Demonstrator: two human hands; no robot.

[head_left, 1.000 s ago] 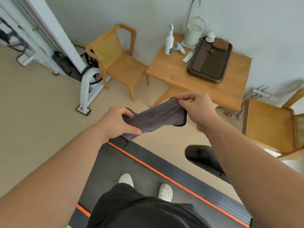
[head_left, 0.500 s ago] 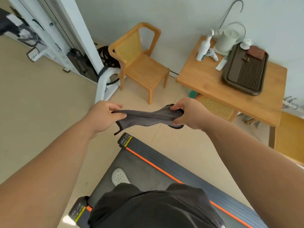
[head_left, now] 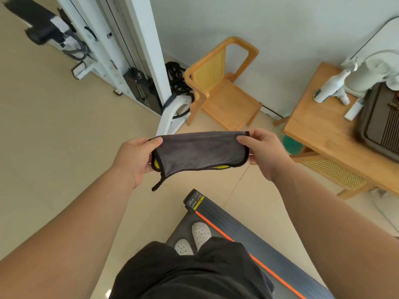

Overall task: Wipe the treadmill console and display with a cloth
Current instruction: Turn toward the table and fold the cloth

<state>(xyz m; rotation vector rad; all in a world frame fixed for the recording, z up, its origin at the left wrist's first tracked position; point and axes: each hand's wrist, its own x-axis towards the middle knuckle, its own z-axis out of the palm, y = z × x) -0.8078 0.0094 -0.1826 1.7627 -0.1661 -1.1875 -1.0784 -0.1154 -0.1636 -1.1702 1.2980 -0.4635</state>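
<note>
A beige floor (head_left: 54,158) is seen below a pale wall (head_left: 280,29). A grey cloth with black edging (head_left: 198,151) is held stretched in the air, one end pinched by the left hand (head_left: 133,160), the other by the right hand (head_left: 265,154). Beneath, a dark treadmill deck with an orange stripe (head_left: 259,240) is stood upon; a wooden cane-backed chair (head_left: 222,91) is set by the wall.
</note>
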